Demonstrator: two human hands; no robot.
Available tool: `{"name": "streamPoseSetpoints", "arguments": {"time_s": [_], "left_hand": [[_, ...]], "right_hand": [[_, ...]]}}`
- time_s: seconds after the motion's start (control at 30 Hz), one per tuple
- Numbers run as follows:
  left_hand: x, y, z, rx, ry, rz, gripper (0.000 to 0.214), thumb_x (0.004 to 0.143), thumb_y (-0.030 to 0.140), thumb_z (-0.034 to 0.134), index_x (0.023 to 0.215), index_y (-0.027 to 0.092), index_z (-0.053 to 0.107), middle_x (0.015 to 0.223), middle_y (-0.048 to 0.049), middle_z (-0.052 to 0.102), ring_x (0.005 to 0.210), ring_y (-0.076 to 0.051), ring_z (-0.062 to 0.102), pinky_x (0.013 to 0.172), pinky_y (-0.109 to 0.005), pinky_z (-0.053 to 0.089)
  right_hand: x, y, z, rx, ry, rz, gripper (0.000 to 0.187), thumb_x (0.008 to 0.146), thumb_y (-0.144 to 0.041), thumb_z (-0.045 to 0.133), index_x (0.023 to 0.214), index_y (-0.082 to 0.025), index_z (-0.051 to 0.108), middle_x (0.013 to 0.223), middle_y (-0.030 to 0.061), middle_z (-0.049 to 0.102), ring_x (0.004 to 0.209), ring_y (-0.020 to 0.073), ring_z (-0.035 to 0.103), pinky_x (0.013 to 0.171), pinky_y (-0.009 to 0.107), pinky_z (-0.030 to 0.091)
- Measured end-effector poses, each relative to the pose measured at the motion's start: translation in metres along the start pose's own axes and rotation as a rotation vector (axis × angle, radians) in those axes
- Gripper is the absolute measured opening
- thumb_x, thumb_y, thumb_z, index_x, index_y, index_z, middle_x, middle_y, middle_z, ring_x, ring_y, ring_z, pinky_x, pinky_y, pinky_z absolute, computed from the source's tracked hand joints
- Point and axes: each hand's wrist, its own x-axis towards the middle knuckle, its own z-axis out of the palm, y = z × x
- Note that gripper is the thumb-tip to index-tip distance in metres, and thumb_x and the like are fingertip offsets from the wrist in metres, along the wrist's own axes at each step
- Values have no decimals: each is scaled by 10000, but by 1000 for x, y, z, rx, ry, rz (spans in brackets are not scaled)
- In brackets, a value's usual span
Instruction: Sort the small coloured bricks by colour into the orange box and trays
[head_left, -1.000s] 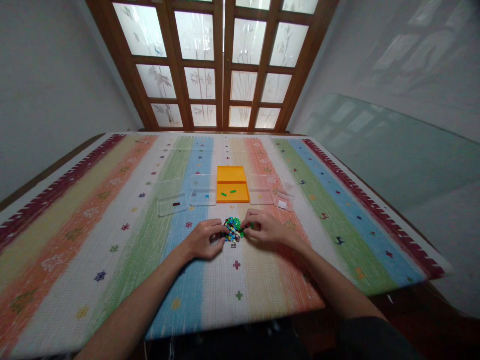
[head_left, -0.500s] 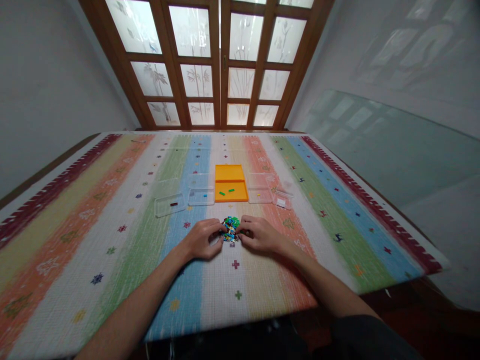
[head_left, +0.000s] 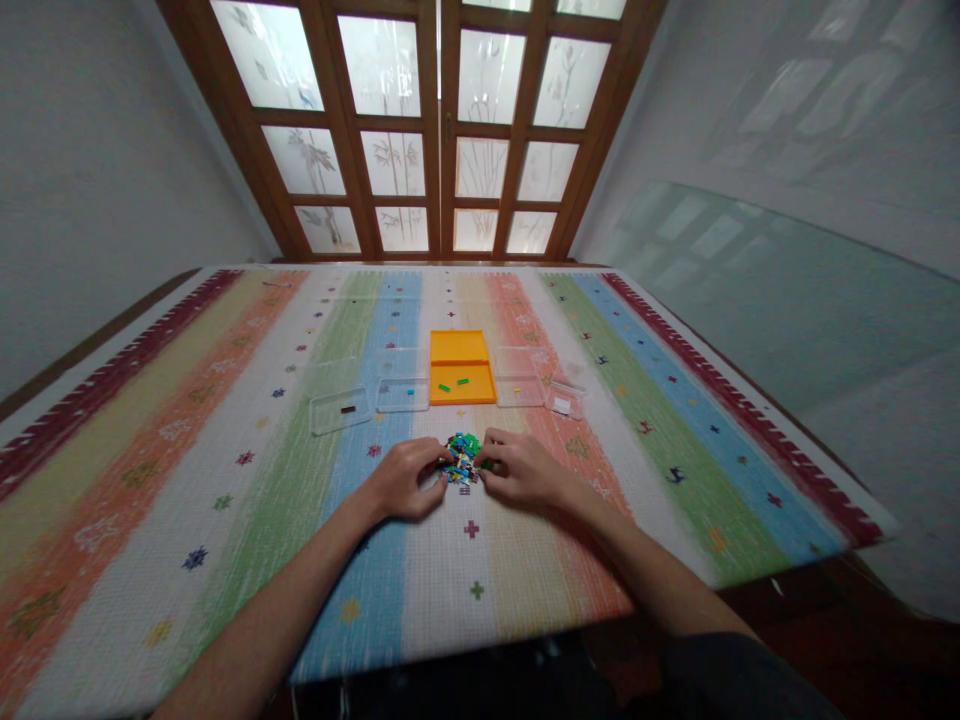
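Observation:
A small heap of mixed toy building bricks point(head_left: 461, 462), mostly green, blue, white and dark ones, lies on the striped tablecloth between my hands. On its left edge rests my left hand point(head_left: 409, 482), fingers curved and thumb apart from them, with nothing visible between. My right hand point(head_left: 523, 470) is at the heap's right edge, thumb and fingers pinched around what looks like a small green brick point(head_left: 486, 464), mostly covered by the fingers.
Beyond the heap stands an open orange case point(head_left: 474, 398) holding two green bricks point(head_left: 463, 381). Clear plastic boxes flank it: one with a dark brown brick point(head_left: 348, 409), one with a blue brick point(head_left: 410, 392), one with a yellow brick point(head_left: 517, 390), one with white pieces point(head_left: 562, 406).
My right fingers have shifted slightly at the heap's edge, and a bit of green now shows at their tips. My left hand has hardly moved.

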Motion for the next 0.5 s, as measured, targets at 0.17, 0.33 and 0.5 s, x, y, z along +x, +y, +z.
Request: {"name": "streamPoseSetpoints", "arguments": {"time_s": [0.17, 0.33, 0.5], "left_hand": [[0, 1, -1, 2, -6, 0, 187, 781, 175, 538, 946, 169, 626, 690, 7, 550, 600, -142, 493, 614, -269, 410], [1, 0, 0, -3, -4, 9, 181, 788, 178, 542, 948, 169, 628, 691, 5, 549, 603, -145, 499, 607, -269, 403], [1, -1, 1, -12, 5, 16, 170, 800, 177, 540, 941, 163, 633, 709, -6, 577, 618, -146, 521, 613, -268, 414]], "right_hand": [[0, 0, 2, -46, -6, -14, 135, 869, -184, 605, 937, -193, 721, 881, 36, 608, 710, 137, 522, 645, 268, 356], [1, -1, 4, -83, 8, -22, 131, 884, -178, 600, 928, -196, 723, 904, 37, 602, 722, 135, 517, 640, 265, 345], [1, -2, 3, -111, 7, -37, 140, 884, -158, 604, 931, -201, 729, 920, 37, 605, 715, 129, 514, 639, 261, 345]]}}
